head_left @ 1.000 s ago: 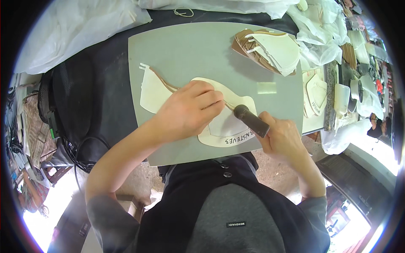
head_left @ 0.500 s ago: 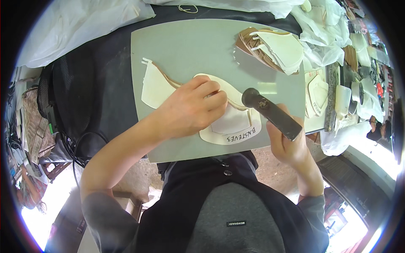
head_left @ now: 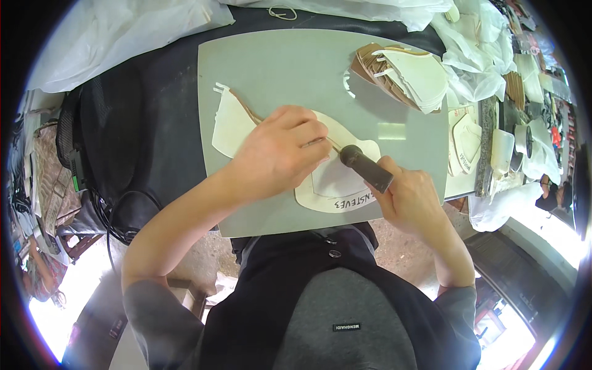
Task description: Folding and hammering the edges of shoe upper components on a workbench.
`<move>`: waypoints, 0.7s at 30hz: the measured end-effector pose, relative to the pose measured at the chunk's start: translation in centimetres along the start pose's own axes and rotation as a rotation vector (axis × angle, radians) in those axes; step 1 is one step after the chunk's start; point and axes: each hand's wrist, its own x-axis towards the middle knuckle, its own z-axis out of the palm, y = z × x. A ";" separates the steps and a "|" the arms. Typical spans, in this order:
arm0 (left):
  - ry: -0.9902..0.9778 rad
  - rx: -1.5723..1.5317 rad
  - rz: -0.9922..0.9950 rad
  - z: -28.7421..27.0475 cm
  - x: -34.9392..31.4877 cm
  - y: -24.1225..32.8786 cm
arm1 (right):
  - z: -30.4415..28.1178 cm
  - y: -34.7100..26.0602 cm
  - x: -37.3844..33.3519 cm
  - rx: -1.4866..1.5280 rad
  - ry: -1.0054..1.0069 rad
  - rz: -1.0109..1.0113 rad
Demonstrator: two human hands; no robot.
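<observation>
A curved white leather piece (head_left: 227,125) with a tan edge and small narrow tabs at its tip lies partly under my left hand (head_left: 285,148). The fingers of that hand are bent and pinched together at the piece's edge; the exact grip is hidden beneath them. Below it spreads a cream card pattern (head_left: 316,198) with dark handwriting and an inner outline. My right hand (head_left: 408,192) is wrapped around a hammer (head_left: 368,168), its dark head hanging over the pattern close to the left fingertips. The handle is mostly hidden by the hand and head.
Everything lies on a grey-green board (head_left: 277,68). A fanned stack of white and tan pieces (head_left: 410,77) sits at its far right. Right of the board are more card patterns (head_left: 467,145), a pale bottle (head_left: 502,148) and a spool (head_left: 523,139). White plastic bags (head_left: 135,37) border the far side.
The hammer has come down and left, its head now beside my left fingertips. My right hand has moved inward with it. The left hand stays at the leather edge, almost unmoved.
</observation>
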 end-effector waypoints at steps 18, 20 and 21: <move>0.014 0.090 0.113 0.2 -0.1 -0.2 | -0.3 -0.1 1.3 0.019 0.024 -0.048; 0.038 0.093 0.116 0.4 -0.1 -0.3 | -0.6 -0.5 0.7 0.106 0.195 -0.106; 0.060 0.090 0.118 0.5 -0.1 0.0 | -0.5 -0.7 0.7 0.109 0.189 -0.107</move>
